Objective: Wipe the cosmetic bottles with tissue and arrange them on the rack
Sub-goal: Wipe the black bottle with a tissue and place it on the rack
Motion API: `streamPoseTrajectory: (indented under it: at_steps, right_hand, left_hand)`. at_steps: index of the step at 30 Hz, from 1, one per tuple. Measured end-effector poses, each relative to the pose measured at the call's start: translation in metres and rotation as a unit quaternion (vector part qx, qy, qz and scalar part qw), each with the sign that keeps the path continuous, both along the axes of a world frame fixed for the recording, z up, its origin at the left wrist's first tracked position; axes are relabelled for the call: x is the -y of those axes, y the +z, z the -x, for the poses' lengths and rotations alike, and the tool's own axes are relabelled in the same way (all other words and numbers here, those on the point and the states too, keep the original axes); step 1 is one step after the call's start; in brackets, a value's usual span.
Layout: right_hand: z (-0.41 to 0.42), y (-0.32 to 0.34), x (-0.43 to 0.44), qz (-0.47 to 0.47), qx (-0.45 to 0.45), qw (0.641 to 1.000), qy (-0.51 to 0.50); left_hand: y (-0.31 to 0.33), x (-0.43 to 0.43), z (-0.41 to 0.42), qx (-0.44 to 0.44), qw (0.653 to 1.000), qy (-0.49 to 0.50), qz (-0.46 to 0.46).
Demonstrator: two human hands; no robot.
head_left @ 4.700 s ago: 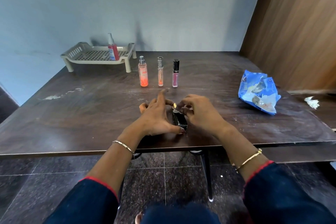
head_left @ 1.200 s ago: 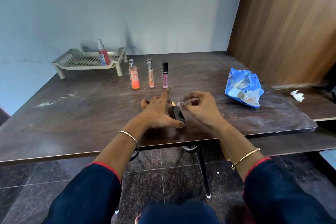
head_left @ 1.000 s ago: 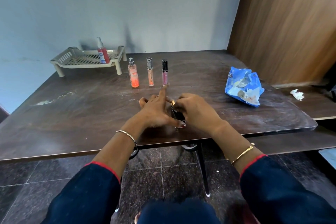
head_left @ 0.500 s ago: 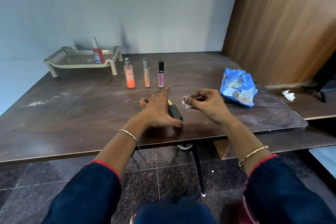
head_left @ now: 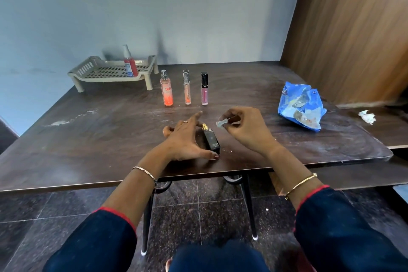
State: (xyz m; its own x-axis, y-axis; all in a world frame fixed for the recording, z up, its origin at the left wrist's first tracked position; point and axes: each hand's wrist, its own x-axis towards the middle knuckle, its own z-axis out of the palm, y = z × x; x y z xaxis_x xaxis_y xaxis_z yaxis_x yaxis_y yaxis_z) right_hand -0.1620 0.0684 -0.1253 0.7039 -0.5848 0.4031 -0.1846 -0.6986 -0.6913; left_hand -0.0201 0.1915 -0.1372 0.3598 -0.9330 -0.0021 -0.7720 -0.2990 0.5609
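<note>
I take the dark brown wooden table (head_left: 88, 139) first. All positions below are measured from the black rectangular bottle with a gold neck (head_left: 212, 142), which lies flat near the table's front edge.

- **Rack:** Far beyond the bottle and to its left stands the beige perforated plastic rack (head_left: 106, 71), carrying one red spray bottle (head_left: 130, 66).
- **Packet:** The crinkled blue plastic packet (head_left: 300, 106) lies well to the bottle's right.
- **Hands:** The left hand (head_left: 185, 141) rests along the bottle's left side, fingers straight and spread, thumb at its base. The right hand (head_left: 245, 130) hovers just right of the neck, pinching a scrap of white tissue (head_left: 221, 122) clear of the bottle.
- **Unwiped items:** Beyond the bottle, the orange spray bottle (head_left: 166, 93), peach tube with silver cap (head_left: 187, 88) and pink tube with black cap (head_left: 204, 90) stand upright in a row.

My judgement is to brace the base, wipe from neck to base, and roll the bottle to reach every face.

The orange bottle bears red lettering that I cannot read with certainty. The other labels are too small to read.
</note>
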Motion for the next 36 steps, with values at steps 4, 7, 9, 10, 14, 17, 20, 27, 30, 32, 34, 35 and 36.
streamPoseTrajectory:
  at_steps: [4, 7, 9, 10, 14, 17, 20, 27, 30, 32, 34, 35, 36]
  right_hand:
    - [-0.013, 0.004, -0.008, 0.133, -0.067, 0.988, 0.041]
    - [-0.021, 0.002, -0.013, 0.198, -0.113, 0.972, 0.066]
    - [-0.021, -0.001, -0.016, 0.222, -0.135, 0.963, 0.073]
    - [-0.020, -0.001, -0.016, 0.229, -0.137, 0.961, 0.076]
    - [-0.011, -0.003, -0.017, 0.250, -0.135, 0.955, 0.086]
    - [-0.002, -0.005, -0.022, 0.268, -0.142, 0.949, 0.087]
    - [0.007, -0.006, -0.026, 0.281, -0.155, 0.943, 0.091]
    - [0.009, 0.003, -0.032, 0.279, -0.183, 0.939, 0.086]
    - [-0.003, 0.006, -0.030, 0.265, -0.185, 0.943, 0.075]
    - [-0.013, 0.008, -0.026, 0.249, -0.190, 0.947, 0.065]
    - [-0.020, 0.009, -0.021, 0.227, -0.193, 0.953, 0.056]
    - [-0.022, 0.009, -0.019, 0.220, -0.191, 0.955, 0.050]
    - [-0.024, 0.009, -0.017, 0.211, -0.189, 0.958, 0.044]
  left_hand:
    - [0.002, -0.003, -0.002, -0.024, 0.999, 0.004, 0.028]
    - [0.001, -0.004, -0.001, -0.034, 0.998, 0.011, 0.044]
    - [0.000, -0.004, -0.001, -0.034, 0.998, 0.018, 0.050]
    - [0.000, -0.003, -0.002, -0.030, 0.998, 0.021, 0.052]
    - [-0.003, -0.003, -0.003, -0.017, 0.998, 0.031, 0.059]
    - [-0.006, -0.003, -0.005, -0.016, 0.997, 0.029, 0.068]
    - [-0.009, -0.002, -0.005, -0.013, 0.997, 0.032, 0.072]
    - [-0.010, 0.000, -0.006, -0.007, 0.997, 0.032, 0.076]
    - [-0.008, 0.002, -0.008, -0.013, 0.998, 0.024, 0.065]
    - [-0.007, 0.002, -0.007, -0.017, 0.998, 0.028, 0.060]
    - [-0.007, 0.001, -0.007, -0.019, 0.997, 0.030, 0.062]
    - [-0.007, 0.001, -0.007, -0.019, 0.997, 0.031, 0.061]
    - [-0.007, 0.000, -0.007, -0.017, 0.998, 0.031, 0.059]
